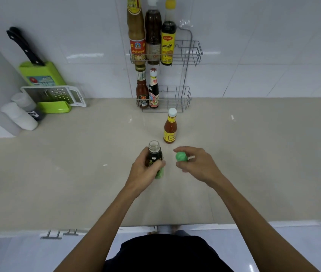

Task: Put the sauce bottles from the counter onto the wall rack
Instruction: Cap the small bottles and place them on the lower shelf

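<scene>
The pale bench [253, 163] fills most of my view, and the wire wall rack [192, 54] hangs at twelve o'clock with three tall bottles in its upper basket and two shorter ones in its lower. My left hand [143, 169] sits near the bench's middle, my right hand [197, 163] at its three o'clock, apart from it. The left fingers wrap the dark sauce bottle [154, 154], upright and uncapped; I cannot tell whether its base touches the bench. The orange sauce bottle [170, 128], white-capped, stands free at one o'clock from it, short of the rack. The right thumb and fingers pinch a green cap [181, 156].
</scene>
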